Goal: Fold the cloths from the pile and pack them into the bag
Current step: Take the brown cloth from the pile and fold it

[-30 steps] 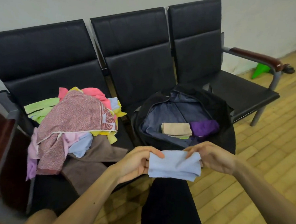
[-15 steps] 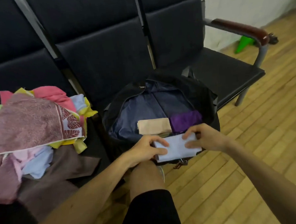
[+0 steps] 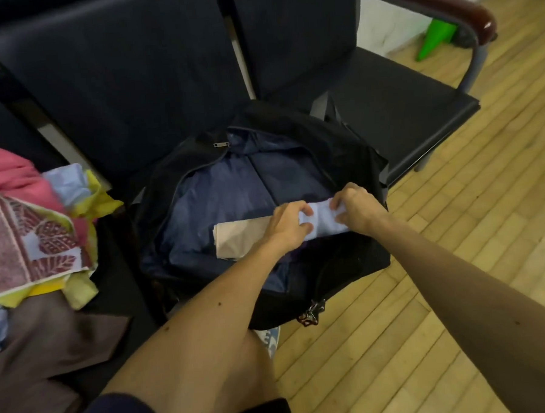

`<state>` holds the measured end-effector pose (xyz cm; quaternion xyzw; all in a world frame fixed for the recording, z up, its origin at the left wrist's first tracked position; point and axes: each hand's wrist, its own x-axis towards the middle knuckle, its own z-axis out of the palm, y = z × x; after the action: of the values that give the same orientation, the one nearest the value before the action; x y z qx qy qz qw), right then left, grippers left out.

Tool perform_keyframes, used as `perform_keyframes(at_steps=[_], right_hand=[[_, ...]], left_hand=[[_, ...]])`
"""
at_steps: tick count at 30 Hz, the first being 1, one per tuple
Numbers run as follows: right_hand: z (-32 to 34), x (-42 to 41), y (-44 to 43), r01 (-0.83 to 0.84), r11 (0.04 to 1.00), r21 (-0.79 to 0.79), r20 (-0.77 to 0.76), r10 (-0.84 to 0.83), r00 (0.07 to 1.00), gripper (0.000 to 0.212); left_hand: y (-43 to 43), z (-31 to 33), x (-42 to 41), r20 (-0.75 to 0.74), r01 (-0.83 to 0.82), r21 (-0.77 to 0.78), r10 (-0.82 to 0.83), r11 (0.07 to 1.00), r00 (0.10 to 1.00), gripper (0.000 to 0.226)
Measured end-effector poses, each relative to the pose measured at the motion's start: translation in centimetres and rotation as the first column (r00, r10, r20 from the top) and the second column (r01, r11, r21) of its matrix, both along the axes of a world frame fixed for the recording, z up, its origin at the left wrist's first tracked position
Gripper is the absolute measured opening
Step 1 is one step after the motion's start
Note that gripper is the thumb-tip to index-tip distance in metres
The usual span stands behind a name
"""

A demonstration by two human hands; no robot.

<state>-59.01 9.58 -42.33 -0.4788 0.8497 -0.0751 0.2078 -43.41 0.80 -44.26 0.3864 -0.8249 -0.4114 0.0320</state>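
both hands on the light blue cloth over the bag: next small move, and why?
Probably lower it the last bit and let go. Left hand and right hand both grip the folded light blue cloth inside the open bag, beside the beige cloth and over the spot where a purple edge shows. The unfolded pile waits at left.

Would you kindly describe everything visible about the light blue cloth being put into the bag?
The light blue cloth is soft, plain fabric, folded into a compact bundle. It sits inside the open black bag, right of the beige cloth. The left hand and right hand grip its two ends; a purple cloth peeks out beneath.
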Motion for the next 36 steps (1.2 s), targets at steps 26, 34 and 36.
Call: perform_keyframes(at_steps=[26,34,36], right_hand=[[4.8,31.0,1.0,-0.095,0.877,-0.471,0.533,0.369,0.762,0.054],[-1.9,44.6,0.1,-0.278,0.956,-0.094,0.695,0.263,0.669,0.045],[-2.6,46.4,-0.7,-0.288,0.953,-0.091,0.619,0.280,0.733,0.037]], left_hand=[[3.0,8.9,33.9,-0.241,-0.402,-0.255,0.345,0.879,0.907,0.007],[7.0,0.9,49.9,0.080,-0.573,-0.224,0.601,0.788,0.795,0.006],[7.0,-0.6,51.6,0.152,-0.578,-0.233,0.616,0.782,0.773,0.005]])
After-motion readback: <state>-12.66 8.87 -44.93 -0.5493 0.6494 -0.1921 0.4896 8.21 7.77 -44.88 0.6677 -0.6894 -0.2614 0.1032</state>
